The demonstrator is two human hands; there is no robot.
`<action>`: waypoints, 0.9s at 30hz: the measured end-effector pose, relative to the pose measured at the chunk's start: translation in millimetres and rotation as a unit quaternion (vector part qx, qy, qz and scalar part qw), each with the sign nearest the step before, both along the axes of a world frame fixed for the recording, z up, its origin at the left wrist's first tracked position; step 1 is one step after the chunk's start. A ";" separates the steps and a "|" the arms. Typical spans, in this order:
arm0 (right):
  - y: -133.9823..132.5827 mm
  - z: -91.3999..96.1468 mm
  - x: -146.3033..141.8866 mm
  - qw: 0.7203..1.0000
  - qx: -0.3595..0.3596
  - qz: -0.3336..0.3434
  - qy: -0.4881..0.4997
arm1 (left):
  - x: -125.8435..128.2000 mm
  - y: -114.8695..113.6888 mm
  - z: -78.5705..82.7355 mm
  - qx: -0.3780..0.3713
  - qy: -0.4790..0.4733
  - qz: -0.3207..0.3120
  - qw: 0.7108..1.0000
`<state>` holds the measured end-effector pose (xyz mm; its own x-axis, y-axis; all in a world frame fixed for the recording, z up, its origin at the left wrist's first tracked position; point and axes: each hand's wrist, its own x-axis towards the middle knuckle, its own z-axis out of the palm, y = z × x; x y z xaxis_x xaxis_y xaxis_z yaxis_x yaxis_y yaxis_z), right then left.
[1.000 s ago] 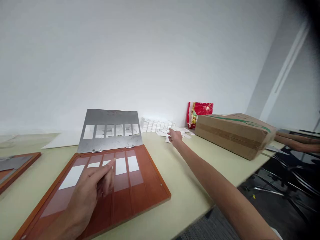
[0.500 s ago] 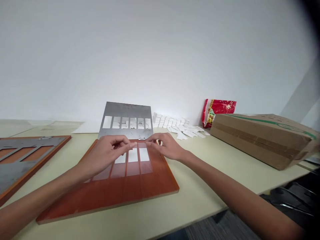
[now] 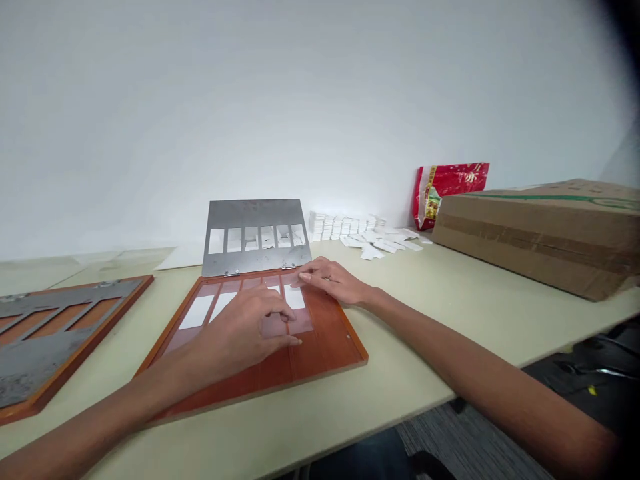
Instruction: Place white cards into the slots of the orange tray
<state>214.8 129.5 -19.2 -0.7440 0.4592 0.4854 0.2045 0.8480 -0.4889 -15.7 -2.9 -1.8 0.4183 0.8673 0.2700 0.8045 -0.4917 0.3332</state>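
A red-brown wooden board (image 3: 325, 347) with glossy strips lies on the table before me. Several white cards (image 3: 197, 311) sit in its slots. A hinged grey metal stencil plate (image 3: 255, 237) with rectangular windows stands open at the board's far edge. My left hand (image 3: 245, 330) lies flat on the board's middle, fingers stretched over the strips. My right hand (image 3: 333, 280) rests on the board's far right corner, fingertips touching a white card (image 3: 295, 298) near the hinge. Neither hand grips anything.
A second board with a metal stencil (image 3: 45, 333) lies at the left. Stacks and loose white cards (image 3: 365, 233) sit by the wall. A red snack bag (image 3: 447, 187) and a long cardboard box (image 3: 540, 233) stand at the right. The table edge (image 3: 400, 420) runs near me.
My right hand came back from the card pile to the board. Both hands dropped from a pinch above the slots to lying flat on the board. My view swung left.
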 end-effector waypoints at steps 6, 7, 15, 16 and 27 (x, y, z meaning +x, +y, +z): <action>5.7 -7.2 -1.4 1.000 0.001 0.010 0.009 | 2.6 5.6 0.1 0.033 0.063 -0.017 0.997; 6.4 -8.0 -1.5 1.000 0.002 0.010 0.007 | 3.2 6.9 -0.4 0.039 0.070 -0.025 0.996; 12.3 -13.8 -2.0 1.000 0.009 0.009 -0.002 | 8.1 8.8 -8.8 0.092 0.113 -0.040 0.989; 12.3 -14.1 -1.8 1.000 0.009 0.007 -0.001 | 8.9 8.6 -8.4 0.093 0.118 -0.040 0.988; 16.0 -17.8 -0.2 1.000 0.014 0.009 -0.018 | 22.7 11.0 7.1 0.058 0.146 -0.028 0.987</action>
